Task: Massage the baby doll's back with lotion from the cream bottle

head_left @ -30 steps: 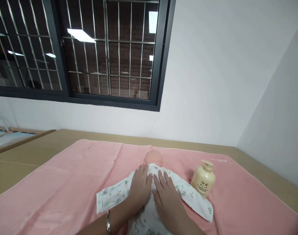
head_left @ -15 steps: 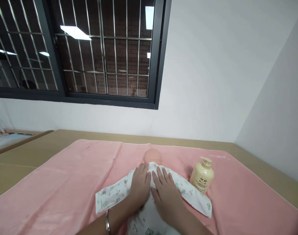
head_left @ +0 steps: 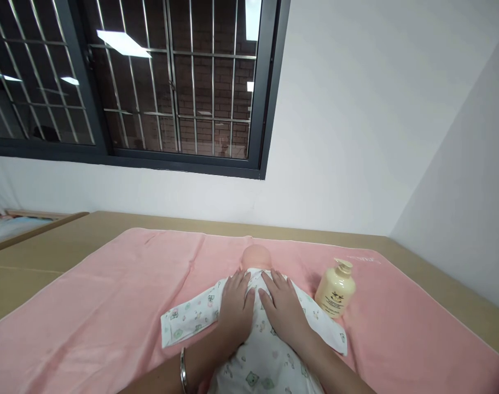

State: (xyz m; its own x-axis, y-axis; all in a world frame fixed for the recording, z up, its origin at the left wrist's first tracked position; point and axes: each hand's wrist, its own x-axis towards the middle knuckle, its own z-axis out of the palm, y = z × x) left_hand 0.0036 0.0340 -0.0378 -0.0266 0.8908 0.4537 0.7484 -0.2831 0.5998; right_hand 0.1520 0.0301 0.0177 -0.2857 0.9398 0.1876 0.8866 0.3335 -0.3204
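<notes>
A baby doll (head_left: 256, 256) lies on a pink mat, its bare head toward the wall. It wears a white, printed long-sleeved garment (head_left: 270, 350) with both sleeves stretched out sideways. My left hand (head_left: 236, 303) rests flat on the upper left of the doll's clothed body, fingers pointing toward the head. On the upper right lies my right hand (head_left: 284, 306), palm down, fingers slightly spread. Neither hand grips anything. The doll's face is not visible. A silver bangle (head_left: 183, 369) circles my left wrist.
A pale yellow pump bottle (head_left: 336, 289) stands right of the doll, by its right sleeve. The pink mat (head_left: 122, 295) covers much of the wooden table (head_left: 40, 254). Behind rise a white wall (head_left: 348, 120) and a dark-framed barred window (head_left: 262, 109).
My right hand has shifted a little to the right and away from the left, uncovering more of the garment's middle. My left hand stays nearly in place. The view has tilted slightly.
</notes>
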